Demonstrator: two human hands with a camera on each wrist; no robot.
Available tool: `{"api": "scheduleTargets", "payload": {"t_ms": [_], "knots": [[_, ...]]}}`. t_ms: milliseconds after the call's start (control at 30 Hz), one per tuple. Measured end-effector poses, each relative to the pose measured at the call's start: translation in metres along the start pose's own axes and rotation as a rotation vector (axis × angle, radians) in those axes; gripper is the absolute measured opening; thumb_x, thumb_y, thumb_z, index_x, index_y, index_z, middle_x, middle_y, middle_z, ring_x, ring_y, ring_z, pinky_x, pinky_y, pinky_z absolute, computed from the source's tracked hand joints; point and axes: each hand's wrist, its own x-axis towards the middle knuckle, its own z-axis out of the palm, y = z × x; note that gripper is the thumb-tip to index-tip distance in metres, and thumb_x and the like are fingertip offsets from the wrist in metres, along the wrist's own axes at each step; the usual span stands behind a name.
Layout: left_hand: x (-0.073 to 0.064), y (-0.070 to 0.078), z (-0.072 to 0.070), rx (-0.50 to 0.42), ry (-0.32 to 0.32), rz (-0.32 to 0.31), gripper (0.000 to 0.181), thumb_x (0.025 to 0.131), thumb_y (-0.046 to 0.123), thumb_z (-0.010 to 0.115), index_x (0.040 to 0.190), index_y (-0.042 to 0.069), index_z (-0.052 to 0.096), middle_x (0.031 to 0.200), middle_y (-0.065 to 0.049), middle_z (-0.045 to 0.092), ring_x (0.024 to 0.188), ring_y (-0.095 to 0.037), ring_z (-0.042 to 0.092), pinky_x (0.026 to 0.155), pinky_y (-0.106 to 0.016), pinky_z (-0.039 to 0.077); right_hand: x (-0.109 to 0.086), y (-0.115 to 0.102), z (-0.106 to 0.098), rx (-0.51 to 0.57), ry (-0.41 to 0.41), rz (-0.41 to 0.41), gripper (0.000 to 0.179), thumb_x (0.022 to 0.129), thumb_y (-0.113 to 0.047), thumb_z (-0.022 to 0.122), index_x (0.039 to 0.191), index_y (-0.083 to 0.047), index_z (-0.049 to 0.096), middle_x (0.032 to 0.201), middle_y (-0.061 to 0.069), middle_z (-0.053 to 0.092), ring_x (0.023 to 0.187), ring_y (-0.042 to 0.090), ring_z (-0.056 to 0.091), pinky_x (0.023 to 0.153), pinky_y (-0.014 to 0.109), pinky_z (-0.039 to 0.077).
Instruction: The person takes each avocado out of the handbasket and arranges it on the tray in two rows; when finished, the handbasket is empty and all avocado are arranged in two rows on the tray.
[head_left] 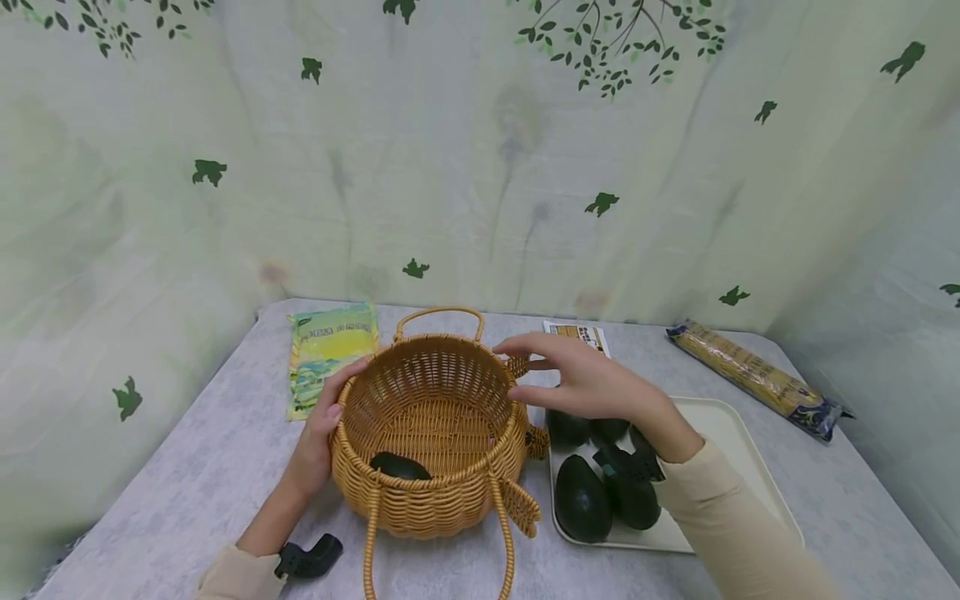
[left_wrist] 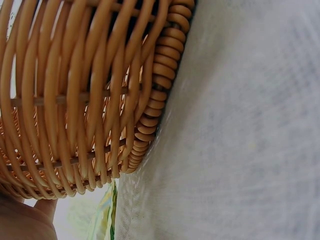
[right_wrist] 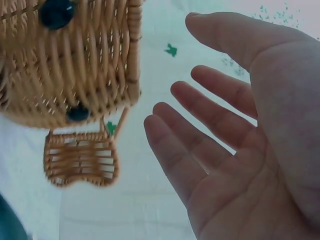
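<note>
A round wicker basket [head_left: 431,508] stands in the middle of the table, with one dark green avocado [head_left: 401,467] inside near the front. My left hand [head_left: 318,429] holds the basket's left side at the rim; in the left wrist view only part of the hand [left_wrist: 27,220] shows beside the woven wall. On the other side my right hand [head_left: 577,375] hovers by the rim with fingers spread and nothing in them. The right wrist view shows its open palm apart from the basket [right_wrist: 75,60]. Several avocados [head_left: 583,500] lie on a cream tray [head_left: 750,475], partly under my right arm.
Behind my left hand lies a yellow-green packet [head_left: 333,346]. A long packet of noodles [head_left: 750,371] is at the back right, and a small printed packet [head_left: 577,333] sits behind my right hand. One basket handle [head_left: 438,311] stands up; another [head_left: 371,542] hangs toward me.
</note>
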Motion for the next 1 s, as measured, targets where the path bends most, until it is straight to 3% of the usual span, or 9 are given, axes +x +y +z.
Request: {"api": "scheduleTargets", "payload": {"t_ms": [133,267,533,667,833,1000], "knots": [[-0.001,0.000,0.001,-0.011,0.002,-0.003,0.055,0.106,0.017,0.023,0.159,0.003,0.030,0.162,-0.002,0.037,0.150,-0.014,0.033,0.116,-0.020,0.030,0.018,-0.004,0.001,-0.001,-0.046,-0.003,0.054,0.098,-0.025,0.072,0.146,-0.006,0.055,0.144,0.010,0.060,0.126,0.026,0.064,0.096,0.047,0.056],[-0.001,0.002,0.002,-0.008,0.019,-0.006,0.055,0.106,0.017,0.023,0.159,0.003,0.031,0.161,-0.005,0.037,0.149,-0.013,0.034,0.116,-0.019,0.031,0.037,-0.008,0.002,-0.029,-0.089,-0.012,0.052,0.099,-0.026,0.070,0.145,-0.006,0.055,0.145,0.011,0.060,0.133,0.026,0.058,0.101,0.044,0.053],[-0.003,0.002,0.003,0.000,0.030,-0.021,0.055,0.106,0.017,0.023,0.159,0.002,0.031,0.161,-0.004,0.038,0.148,-0.010,0.035,0.115,-0.018,0.031,0.068,-0.017,0.009,-0.076,-0.184,-0.035,0.051,0.099,-0.034,0.069,0.145,-0.015,0.057,0.142,-0.001,0.061,0.126,0.014,0.060,0.102,0.037,0.051],[-0.002,0.003,0.003,-0.007,0.036,-0.020,0.055,0.106,0.017,0.024,0.158,0.002,0.032,0.160,-0.003,0.039,0.147,-0.010,0.036,0.115,-0.018,0.031,0.083,-0.020,0.016,-0.079,-0.271,-0.049,0.050,0.100,-0.034,0.067,0.145,-0.014,0.058,0.145,-0.001,0.060,0.133,0.016,0.057,0.109,0.037,0.047],[-0.002,0.004,0.003,-0.009,0.037,-0.011,0.055,0.106,0.017,0.024,0.157,0.001,0.032,0.160,-0.003,0.040,0.147,-0.010,0.036,0.115,-0.019,0.031,0.099,-0.024,0.022,-0.088,-0.389,-0.047,0.048,0.101,-0.034,0.066,0.144,-0.016,0.058,0.142,-0.003,0.061,0.128,0.014,0.059,0.106,0.035,0.049],[-0.001,0.004,0.003,0.000,0.023,-0.012,0.055,0.106,0.018,0.023,0.158,0.003,0.032,0.161,-0.004,0.038,0.148,-0.012,0.035,0.114,-0.019,0.032,0.112,-0.026,0.027,-0.063,-0.423,-0.040,0.048,0.099,-0.034,0.068,0.143,-0.015,0.059,0.140,-0.004,0.062,0.125,0.014,0.060,0.105,0.035,0.050]]}}
